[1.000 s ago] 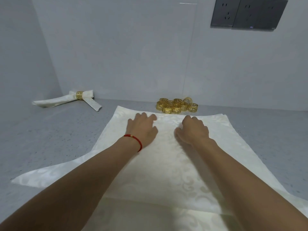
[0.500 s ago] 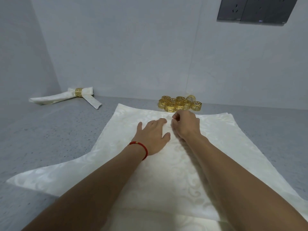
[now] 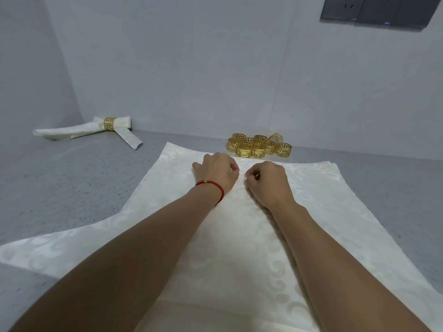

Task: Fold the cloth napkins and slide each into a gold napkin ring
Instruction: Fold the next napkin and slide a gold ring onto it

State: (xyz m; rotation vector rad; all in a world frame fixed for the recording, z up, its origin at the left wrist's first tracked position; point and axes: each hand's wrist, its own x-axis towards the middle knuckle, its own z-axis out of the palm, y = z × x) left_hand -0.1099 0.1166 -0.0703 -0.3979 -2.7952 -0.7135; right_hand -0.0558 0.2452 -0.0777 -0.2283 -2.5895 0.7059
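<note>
While both hands curl their fingers down onto the napkin, each seems to pinch a small bit of cloth near its far edge, though the fingertips are tucked under and the pinch itself cannot be seen clearly. Left hand, with a red cord at the wrist, and right hand sit close together, knuckles almost meeting, with a narrow strip of cloth between them.

Spread flat, the napkin runs lengthwise from the near edge of the tabletop away toward the wall, and the hands work at the middle of its far end. Judging from this, the fold will gather the cloth along that long axis.

Just beyond the fingers, against the back edge, lies the pile of rings, slightly nearer the right hand. Toward the far left corner rests a finished napkin, already through its ring.
</note>
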